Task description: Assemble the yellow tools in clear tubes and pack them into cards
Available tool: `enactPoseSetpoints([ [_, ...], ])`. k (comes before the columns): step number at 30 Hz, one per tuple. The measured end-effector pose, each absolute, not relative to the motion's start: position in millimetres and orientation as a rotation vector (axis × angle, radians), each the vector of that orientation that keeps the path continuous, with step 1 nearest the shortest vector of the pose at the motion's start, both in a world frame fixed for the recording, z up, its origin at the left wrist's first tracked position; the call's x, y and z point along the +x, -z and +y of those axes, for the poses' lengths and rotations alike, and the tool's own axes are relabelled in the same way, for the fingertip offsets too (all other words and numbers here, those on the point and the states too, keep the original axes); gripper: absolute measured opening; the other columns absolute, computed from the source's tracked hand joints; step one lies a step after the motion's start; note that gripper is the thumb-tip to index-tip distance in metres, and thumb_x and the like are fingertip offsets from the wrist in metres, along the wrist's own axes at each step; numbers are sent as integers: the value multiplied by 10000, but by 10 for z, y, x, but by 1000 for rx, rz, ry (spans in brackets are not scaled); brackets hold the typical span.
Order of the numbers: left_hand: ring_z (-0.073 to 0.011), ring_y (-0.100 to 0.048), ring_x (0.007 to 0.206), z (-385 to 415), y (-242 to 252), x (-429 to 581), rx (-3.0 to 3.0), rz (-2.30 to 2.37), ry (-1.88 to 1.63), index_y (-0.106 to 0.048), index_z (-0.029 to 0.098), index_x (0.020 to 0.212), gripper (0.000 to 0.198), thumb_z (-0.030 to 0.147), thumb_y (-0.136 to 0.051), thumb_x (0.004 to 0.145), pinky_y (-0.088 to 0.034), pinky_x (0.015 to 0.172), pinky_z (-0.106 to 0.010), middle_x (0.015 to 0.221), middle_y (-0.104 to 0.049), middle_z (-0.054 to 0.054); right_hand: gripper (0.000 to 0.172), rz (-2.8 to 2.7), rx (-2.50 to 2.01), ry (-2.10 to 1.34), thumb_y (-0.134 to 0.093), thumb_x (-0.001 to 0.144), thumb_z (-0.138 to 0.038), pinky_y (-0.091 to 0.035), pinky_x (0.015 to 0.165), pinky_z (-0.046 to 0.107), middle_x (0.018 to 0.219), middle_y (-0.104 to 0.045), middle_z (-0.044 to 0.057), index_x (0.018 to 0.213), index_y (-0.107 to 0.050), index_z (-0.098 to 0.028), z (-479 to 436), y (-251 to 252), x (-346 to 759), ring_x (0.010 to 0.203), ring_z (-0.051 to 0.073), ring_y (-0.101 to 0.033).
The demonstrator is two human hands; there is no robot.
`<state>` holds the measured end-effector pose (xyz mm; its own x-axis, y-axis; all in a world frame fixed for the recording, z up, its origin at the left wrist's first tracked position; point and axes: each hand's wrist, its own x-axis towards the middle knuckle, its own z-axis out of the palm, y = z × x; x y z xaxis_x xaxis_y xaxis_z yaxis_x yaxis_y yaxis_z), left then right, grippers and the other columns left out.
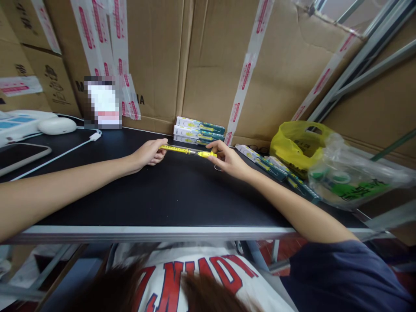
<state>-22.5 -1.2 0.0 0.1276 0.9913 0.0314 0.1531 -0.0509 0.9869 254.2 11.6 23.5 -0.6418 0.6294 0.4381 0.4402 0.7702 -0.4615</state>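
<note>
A slim yellow pen-like tool (182, 150), with dark marks along its left part and a bare metal section near the middle, is held level above the black tabletop. My left hand (149, 154) is closed around its left end. At the right, my right hand (227, 160) pinches the yellow end between thumb and fingers. A thin dark ring or loop (217, 168) shows just below my right fingers; what it joins is hidden. Right behind the tool stands a stack of narrow green-and-white boxes (198, 131) with a yellow tool printed on them.
More such boxes (276, 169) lie on the right of the black table (156, 195), beside a yellow plastic bag (289, 143) and a clear bag (351, 182). Left are a phone (22, 156), a white cable (58, 154) and a white rounded device (56, 125). Cardboard (156, 65) walls the back.
</note>
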Motion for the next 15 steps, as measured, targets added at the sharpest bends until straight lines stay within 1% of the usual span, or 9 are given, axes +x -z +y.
enactPoseSetpoints([
  [6,-35,-198,322,4,18,-234,1407,1204,-1060,-379,188,615,305,335,-391,882,-136,335,-151,425,-240,89,269,-2384,-767,-397,-562,909,-316,-356,495,190,705,-411,-58,1126,-477,-182,163,-209,2553,545,62,-414],
  [10,-36,-198,324,1,13,-237,1405,1204,-1065,-380,189,616,299,333,-392,878,-138,334,-151,429,-244,88,317,-2384,-808,-559,-554,912,-352,-385,439,179,667,-461,-56,1171,-453,-198,150,-210,2553,538,83,-460],
  [13,-36,-197,324,0,8,-238,1403,1197,-1067,-381,189,618,296,334,-397,875,-139,333,-150,430,-244,89,347,-2376,-833,-663,-542,915,-402,-390,381,169,644,-465,-58,1192,-444,-216,132,-218,2555,502,85,-452],
  [15,-37,-196,323,4,9,-239,1402,1189,-1068,-381,190,619,302,349,-401,875,-139,331,-150,430,-244,89,351,-2377,-829,-680,-530,920,-421,-390,369,162,633,-462,-60,1197,-444,-223,125,-222,2556,490,81,-442],
])
